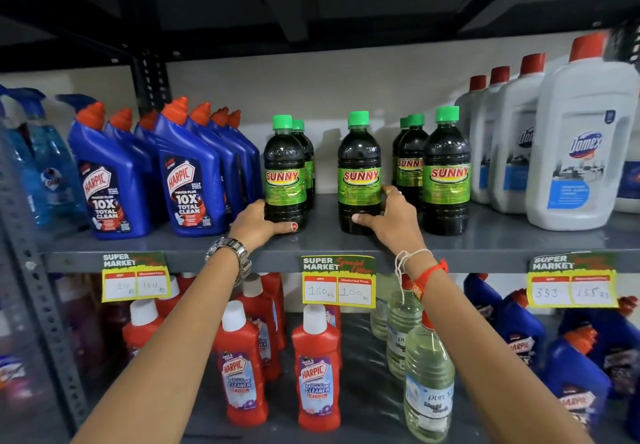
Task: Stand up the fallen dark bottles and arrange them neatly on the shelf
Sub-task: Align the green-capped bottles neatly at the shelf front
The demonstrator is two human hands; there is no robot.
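**Both grips on upright bottles, alignment stage**

Left hand (258, 224) was wrapped around the base of the left front dark bottle (285, 173), thumb across the front near the bottom, grip clamped on it. Right hand (391, 217) was clamped low on the middle dark bottle (360, 173), thumb in front, fingers round the far side. Both bottles stood upright on the shelf (485, 239), green caps up, labels facing out.

Outward from the grips: a second dark bottle sat right behind the left-hand one. Just right of the right hand stood a cluster of three more (446, 173), upright, front one level with the held pair. Open gap between the two held bottles; the middle one stood nearly against the right cluster. No dark bottle lay on its side in view.

Judgement: standing-up looked done; the step in hand was spacing and squaring the row. Next move probably calls for sliding the held bottles sideways along the shelf to even out the gap, keeping bases flat and fronts in line with the right-hand bottle. Low grip suits a slide; risk is nudging the cluster on the right.

Further out: blue Harpic bottles (194, 180) just left of the left hand, white Domex bottles (581, 153) well right. Grey metal shelf, price tags (338, 282) clipped on its front edge. Shelf below held red cleaner bottles (315, 371) and clear bottles (427, 388). Pale wall behind, dark shelf above. Store aisle.
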